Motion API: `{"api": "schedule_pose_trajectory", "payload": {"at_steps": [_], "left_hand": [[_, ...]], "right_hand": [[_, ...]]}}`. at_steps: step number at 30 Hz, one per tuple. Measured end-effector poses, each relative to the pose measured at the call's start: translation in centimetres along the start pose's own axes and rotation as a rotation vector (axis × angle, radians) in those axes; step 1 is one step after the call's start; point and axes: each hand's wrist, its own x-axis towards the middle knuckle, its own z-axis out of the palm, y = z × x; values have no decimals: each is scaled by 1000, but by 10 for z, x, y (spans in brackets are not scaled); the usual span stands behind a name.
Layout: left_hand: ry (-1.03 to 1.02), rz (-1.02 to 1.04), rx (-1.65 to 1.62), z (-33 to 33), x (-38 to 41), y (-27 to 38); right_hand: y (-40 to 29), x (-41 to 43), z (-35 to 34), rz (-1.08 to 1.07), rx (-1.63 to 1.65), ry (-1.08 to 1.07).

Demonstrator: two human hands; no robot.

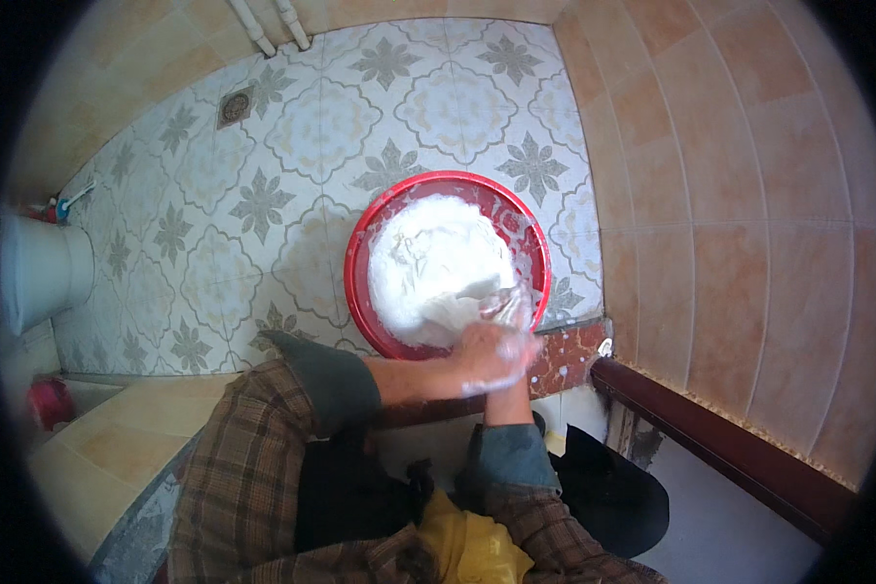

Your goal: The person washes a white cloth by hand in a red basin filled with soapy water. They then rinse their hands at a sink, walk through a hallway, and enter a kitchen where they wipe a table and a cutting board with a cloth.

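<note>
A red plastic basin (352, 270) stands on the tiled floor before me, heaped with thick white suds (438, 248). My hands meet over its near right rim. My left hand (493, 358), wet with foam, is curled and lies across my right wrist; its fingertips are hidden. Beyond it, my foamy right hand (509, 310) is partly covered and closes on a bunched wet white cloth (456, 310). The cloth trails to the left into the suds. Blur and foam hide the exact grip.
Patterned floor tiles (321, 131) surround the basin, with a floor drain (235, 107) and white pipes (253, 28) at the back. A white bucket-like container (47, 270) is at far left. A tiled wall (723, 182) rises at right. A brown sill (566, 358) lies by the basin's near side.
</note>
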Motion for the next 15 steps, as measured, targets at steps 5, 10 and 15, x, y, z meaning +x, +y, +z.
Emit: {"api": "schedule_pose_trajectory", "payload": {"at_steps": [5,10,15], "left_hand": [[-91,-441,-91,-47,28,-65],[35,-106,37,19,-8,-26],[-25,-532,191,-70,46,-94]], "right_hand": [[52,14,68,-86,-166,576],[-21,2,-23,64,115,-226],[25,13,67,-51,-157,534]]}}
